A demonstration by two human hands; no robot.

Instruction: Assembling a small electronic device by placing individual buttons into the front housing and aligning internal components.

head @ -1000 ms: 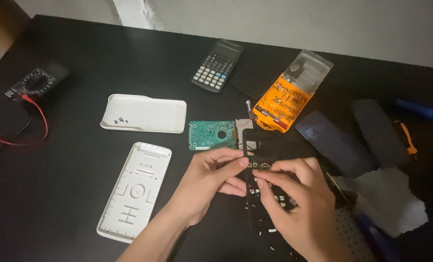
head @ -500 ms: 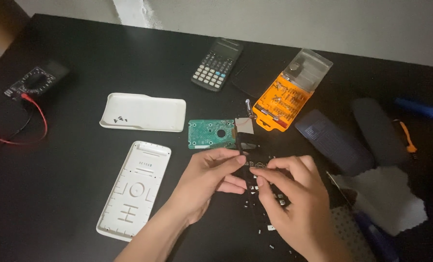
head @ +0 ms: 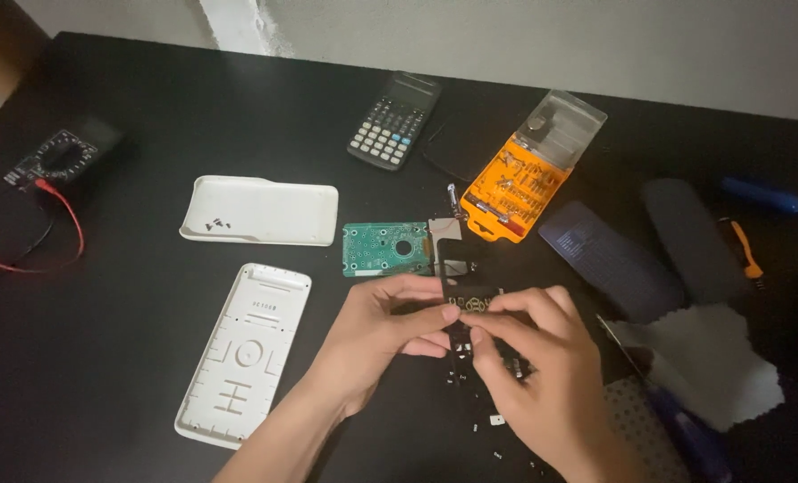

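My left hand point(head: 381, 335) and my right hand point(head: 537, 371) meet over a black table, both pinching a small black keypad frame point(head: 463, 291) with round holes. The frame stands tilted up between my fingertips. Small loose key caps point(head: 493, 419) lie scattered on the table under my right hand. A green circuit board point(head: 385, 249) lies just beyond my left hand, with a white casing shell point(head: 245, 351) to its left.
A second white shell point(head: 260, 210), a dark calculator point(head: 394, 121), an orange screwdriver-bit case point(head: 515, 183), a multimeter point(head: 54, 161) with red lead, two dark covers point(head: 609, 259), a white cloth point(head: 716, 362) and a blue-handled tool point(head: 685, 434) surround my hands.
My hands have drawn a little closer together on the black frame, and my right fingers have shifted along it. Nothing else on the table has moved.
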